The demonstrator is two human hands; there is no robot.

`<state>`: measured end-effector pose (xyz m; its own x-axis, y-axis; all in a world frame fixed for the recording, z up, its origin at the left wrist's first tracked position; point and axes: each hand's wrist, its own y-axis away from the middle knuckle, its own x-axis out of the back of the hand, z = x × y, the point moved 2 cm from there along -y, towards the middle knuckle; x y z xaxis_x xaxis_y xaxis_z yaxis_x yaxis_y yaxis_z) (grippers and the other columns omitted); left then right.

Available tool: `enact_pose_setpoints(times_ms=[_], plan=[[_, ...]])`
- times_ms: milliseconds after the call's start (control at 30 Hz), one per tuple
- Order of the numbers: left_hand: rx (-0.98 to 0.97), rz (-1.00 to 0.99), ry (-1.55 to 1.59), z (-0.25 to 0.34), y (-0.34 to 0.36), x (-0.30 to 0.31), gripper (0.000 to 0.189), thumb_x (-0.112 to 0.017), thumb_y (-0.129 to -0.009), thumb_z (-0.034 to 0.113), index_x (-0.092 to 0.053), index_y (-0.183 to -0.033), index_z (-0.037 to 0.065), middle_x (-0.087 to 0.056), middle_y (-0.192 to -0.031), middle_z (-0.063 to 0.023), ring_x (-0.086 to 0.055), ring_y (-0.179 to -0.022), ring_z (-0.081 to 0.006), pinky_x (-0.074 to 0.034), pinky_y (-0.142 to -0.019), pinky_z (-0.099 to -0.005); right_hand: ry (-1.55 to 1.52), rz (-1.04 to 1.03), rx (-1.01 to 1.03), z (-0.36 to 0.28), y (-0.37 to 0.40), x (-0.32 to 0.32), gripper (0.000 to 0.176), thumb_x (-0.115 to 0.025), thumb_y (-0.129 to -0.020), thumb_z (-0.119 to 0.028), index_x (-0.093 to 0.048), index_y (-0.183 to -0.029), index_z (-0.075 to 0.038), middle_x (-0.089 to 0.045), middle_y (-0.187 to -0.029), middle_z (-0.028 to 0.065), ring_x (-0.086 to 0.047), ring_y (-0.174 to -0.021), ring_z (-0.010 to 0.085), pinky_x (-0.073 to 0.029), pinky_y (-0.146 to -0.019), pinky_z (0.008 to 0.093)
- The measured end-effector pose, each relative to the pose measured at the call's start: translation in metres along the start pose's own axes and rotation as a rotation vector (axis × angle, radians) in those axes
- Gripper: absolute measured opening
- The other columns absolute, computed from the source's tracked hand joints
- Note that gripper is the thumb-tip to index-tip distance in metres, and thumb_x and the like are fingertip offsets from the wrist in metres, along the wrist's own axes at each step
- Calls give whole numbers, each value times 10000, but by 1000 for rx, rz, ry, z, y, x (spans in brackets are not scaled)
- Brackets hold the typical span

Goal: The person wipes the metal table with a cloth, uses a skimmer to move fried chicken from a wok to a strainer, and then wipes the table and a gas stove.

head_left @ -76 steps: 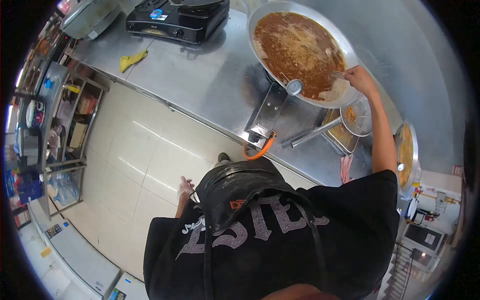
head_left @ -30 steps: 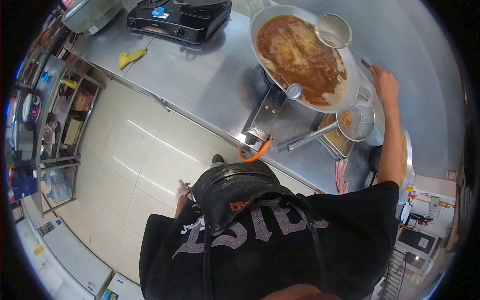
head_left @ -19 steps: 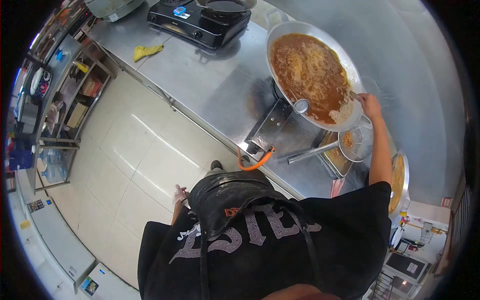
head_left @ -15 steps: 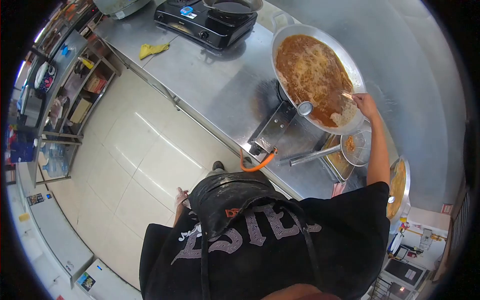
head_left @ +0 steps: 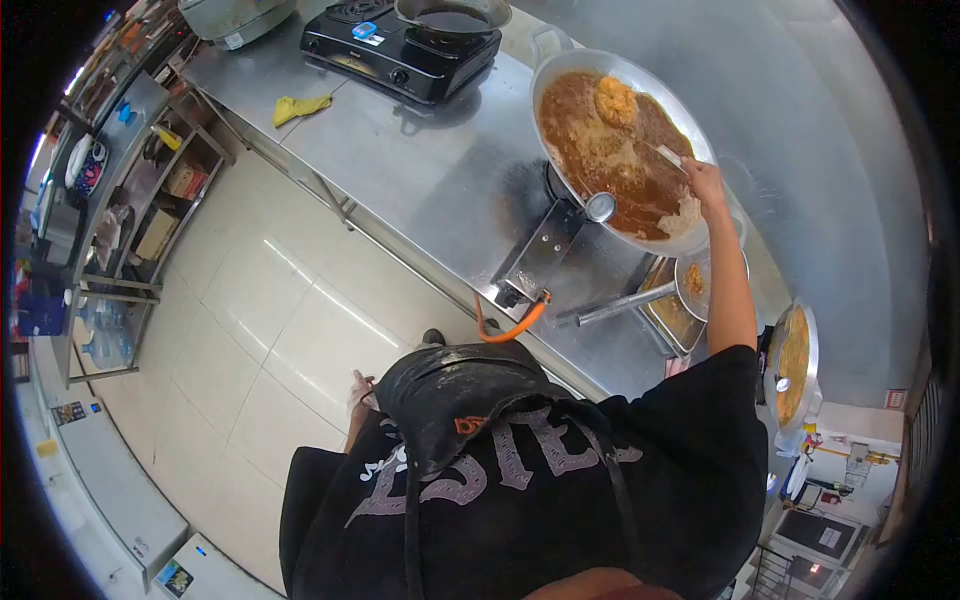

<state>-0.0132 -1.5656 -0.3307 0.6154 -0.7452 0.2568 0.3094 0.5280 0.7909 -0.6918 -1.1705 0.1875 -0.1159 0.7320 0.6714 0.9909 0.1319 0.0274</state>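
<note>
Right now, the right grip (head_left: 705, 185) is clamped on the metal handle of a utensil (head_left: 670, 156), held over the near right part of a wide metal pan (head_left: 672, 97). From that grip the utensil slants forward and left into brown, foamy oil (head_left: 640, 190); its working end is hard to make out there. A golden, crusted fried piece (head_left: 616, 101) lies in the oil, ahead and to the left of the right grip, near the far side of the pan. A round-faced thermometer (head_left: 600, 207) sits at the near left rim, to the left of the same grip.

Nearer the body than the right grip, a mesh strainer (head_left: 692, 285) with orange-brown crumbs in it rests partly over a rectangular metal tray (head_left: 672, 322), its long handle pointing left. Left of that grip and closer to the body are a metal burner (head_left: 540, 255) and an orange hose (head_left: 520, 325). Well to the left, on the metal bench (head_left: 420, 170), are a black stove (head_left: 395, 60) and a crumpled yellow cloth (head_left: 300, 109). A second pan (head_left: 814, 350) is behind the right grip and to its right.

The left grip (head_left: 361, 388) hangs low beside the black apron (head_left: 460, 385), well apart from the pan, its fingers loosely parted and whitish.
</note>
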Motion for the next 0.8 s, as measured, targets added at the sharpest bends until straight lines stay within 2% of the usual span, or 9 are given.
enact_pose_setpoints(times_ms=[67, 167, 200, 267, 367, 467, 533, 667, 800], plan=[[66, 24, 66, 28, 21, -1, 823, -163, -907, 653, -657, -1029, 7, -551, -671, -41, -526, -628, -160, -467, -627, -301, 94, 54, 40, 1, 4, 10, 330, -632, -849, -290, -670, -768, 28, -533, -593, 20, -463, -487, 122, -364, -464, 314], [186, 18, 212, 72, 58, -4, 720, -213, -927, 611, -618, -1056, 30, -577, -713, -44, -560, -677, -175, -467, -642, -308, 264, 111, 175, -2, 7, 22, 345, -587, -876, -313, -684, -800, 9, -509, -557, 19, -438, -484, 82, -352, -452, 263], [182, 17, 202, 85, 70, -4, 689, -241, -928, 606, -603, -1028, 29, -554, -694, -35, -545, -655, -165, -458, -604, -301, 373, 88, 202, -4, 6, 26, 328, -582, -874, -311, -687, -848, -1, -537, -572, 49, -478, -498, 119, -377, -477, 289], [140, -46, 166, 74, 57, -6, 705, -221, -930, 604, -612, -1045, 29, -557, -704, -35, -549, -664, -169, -461, -624, -307, 594, 42, 248, -8, 4, 36, 319, -573, -871, -308, -692, -944, -21, -595, -602, 108, -557, -526, 193, -428, -525, 341], [84, -98, 37, 31, 7, -9, 785, -170, -910, 642, -630, -1071, 26, -620, -763, -68, -585, -699, -183, -481, -669, -316, 825, 135, 415, -17, 11, 35, 298, -542, -881, -332, -700, -863, -79, -642, -745, 199, -636, -696, 335, -472, -627, 421], [81, -180, 80, -13, -43, -16, 817, -150, -906, 651, -644, -1058, 18, -656, -800, -87, -604, -722, -198, -491, -695, -329, 1002, 162, 476, -40, 29, 26, 256, -537, -878, -305, -688, -884, -100, -645, -797, 204, -625, -763, 387, -491, -646, 468], [83, -206, 111, -24, -49, -18, 814, -150, -910, 644, -648, -1045, 14, -658, -804, -89, -606, -727, -202, -492, -704, -333, 1135, 129, 462, -53, 37, 17, 253, -509, -895, -311, -676, -959, -131, -650, -809, 183, -629, -762, 373, -487, -651, 480], [38, -144, -39, 5, -17, -20, 808, -149, -915, 635, -652, -1033, 13, -658, -801, -88, -606, -733, -202, -490, -721, -332, 1337, 88, 514, -61, 54, 7, 248, -460, -920, -297, -636, -1042, -172, -657, -795, 139, -636, -729, 350, -491, -611, 472], [-10, -129, -128, 22, 0, -20, 803, -148, -920, 627, -656, -1021, 12, -658, -799, -87, -606, -739, -202, -488, -738, -330, 1379, 126, 611, -43, 65, 14, 228, -445, -928, -264, -598, -1085, -203, -655, -770, 110, -639, -684, 326, -494, -558, 438]])
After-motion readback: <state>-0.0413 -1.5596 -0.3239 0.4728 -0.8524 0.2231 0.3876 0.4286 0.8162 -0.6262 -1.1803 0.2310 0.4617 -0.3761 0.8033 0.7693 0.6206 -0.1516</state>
